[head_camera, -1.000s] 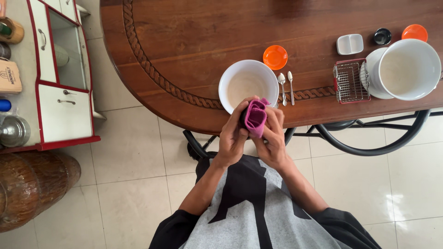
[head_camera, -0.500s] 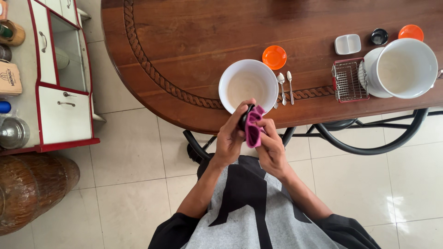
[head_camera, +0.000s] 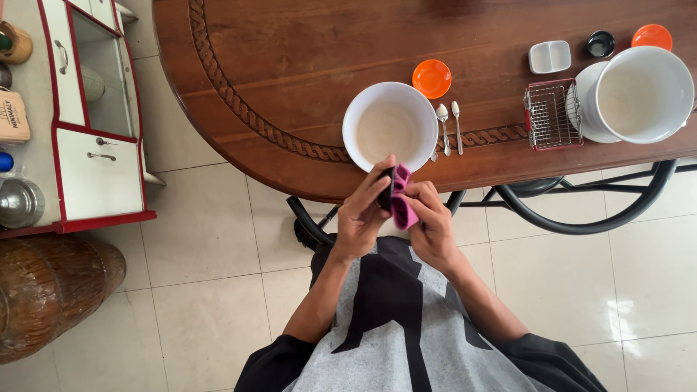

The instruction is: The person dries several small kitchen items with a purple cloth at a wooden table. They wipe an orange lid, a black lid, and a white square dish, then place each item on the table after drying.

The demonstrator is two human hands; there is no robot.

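The left hand (head_camera: 361, 216) grips a small dark object (head_camera: 385, 190) just off the near edge of the worktop (head_camera: 290, 72). Directly to its right, touching it, a pink cloth (head_camera: 401, 199) is pinched in the closed right hand (head_camera: 430, 218). The cloth's long axis runs away from the body toward the white bowl (head_camera: 390, 127) just beyond. Both hands are equally near.

Your pink cloth (head_camera: 401, 203) is bunched and pressed against a small dark object (head_camera: 385, 190), mostly hidden and held edge-up, just below the near rim of the white bowl (head_camera: 390, 125).
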